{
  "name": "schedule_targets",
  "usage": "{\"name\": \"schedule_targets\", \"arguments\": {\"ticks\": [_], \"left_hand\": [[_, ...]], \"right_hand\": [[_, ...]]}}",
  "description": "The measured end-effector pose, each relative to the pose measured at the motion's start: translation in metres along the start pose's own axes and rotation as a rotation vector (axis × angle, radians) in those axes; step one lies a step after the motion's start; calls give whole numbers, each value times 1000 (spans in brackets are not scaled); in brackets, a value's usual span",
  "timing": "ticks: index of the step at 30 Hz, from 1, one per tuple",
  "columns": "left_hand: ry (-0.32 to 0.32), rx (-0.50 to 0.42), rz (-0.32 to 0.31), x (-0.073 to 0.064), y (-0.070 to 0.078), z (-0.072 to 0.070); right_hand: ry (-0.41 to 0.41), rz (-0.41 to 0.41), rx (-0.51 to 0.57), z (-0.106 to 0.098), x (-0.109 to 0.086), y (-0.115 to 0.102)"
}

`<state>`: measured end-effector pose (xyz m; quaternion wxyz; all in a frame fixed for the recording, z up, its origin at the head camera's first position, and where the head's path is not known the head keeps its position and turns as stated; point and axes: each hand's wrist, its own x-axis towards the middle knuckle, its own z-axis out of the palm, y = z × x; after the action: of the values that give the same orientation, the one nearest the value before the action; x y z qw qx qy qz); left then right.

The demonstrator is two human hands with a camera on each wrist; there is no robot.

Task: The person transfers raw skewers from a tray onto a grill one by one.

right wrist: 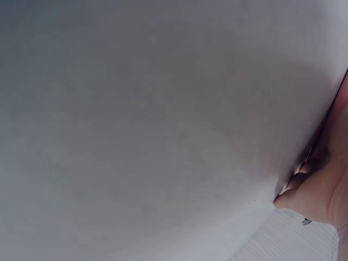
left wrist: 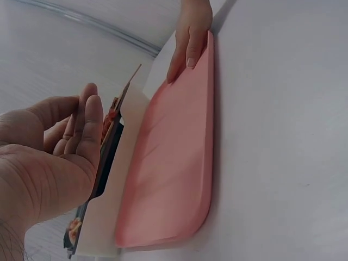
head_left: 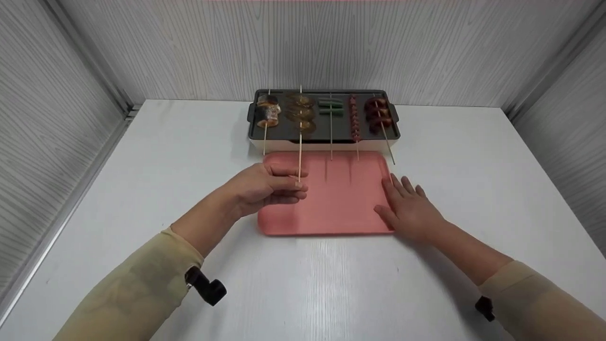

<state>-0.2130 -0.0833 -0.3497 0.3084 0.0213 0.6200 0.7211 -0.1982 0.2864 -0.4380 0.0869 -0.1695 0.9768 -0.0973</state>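
Observation:
My left hand [head_left: 270,184] pinches the lower end of a wooden skewer [head_left: 300,147] between thumb and fingers. Brown glazed food pieces [head_left: 303,112] are threaded on it, over the black griddle [head_left: 320,130]; whether they touch its surface I cannot tell. In the left wrist view, my curled fingers hide that stick. Below the griddle lies a pink tray [head_left: 336,208], partly under my left hand. At the tray's right rim rests my right hand [head_left: 416,215], fingers extended and thumb over the edge. The right wrist view shows only part of this hand [right wrist: 321,190].
Other skewers lie on the griddle: fish-like chunks [head_left: 268,113] at left, green pieces [head_left: 331,112], a row of small red pieces [head_left: 353,118], and dark red glazed pieces [head_left: 378,114] at right. Their sticks overhang the front. The white table [head_left: 331,284] meets walls behind and at the sides.

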Motion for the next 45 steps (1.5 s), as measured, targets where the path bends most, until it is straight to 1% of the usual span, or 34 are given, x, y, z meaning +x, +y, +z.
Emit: {"name": "schedule_targets", "arguments": {"ticks": [8,15,20,23,29,39,45], "left_hand": [[8,-31,20,25,10,-7],[29,-30,44,46,12,-16],[74,-59,27,59,13,-21],[97,-68,11,64,14,-23],[100,-81,-14,73,15,-23],[106,-39,-37,83,18,-24],[110,-34,-42,87,17,-24]], "right_hand": [[5,-7,7,-1,-2,0],[6,-18,3,0,-2,1],[4,-16,5,1,-1,1],[3,-15,8,2,-1,1],[2,-11,15,1,-1,1],[0,-3,14,1,-2,1],[3,-6,9,0,-1,0]]}}
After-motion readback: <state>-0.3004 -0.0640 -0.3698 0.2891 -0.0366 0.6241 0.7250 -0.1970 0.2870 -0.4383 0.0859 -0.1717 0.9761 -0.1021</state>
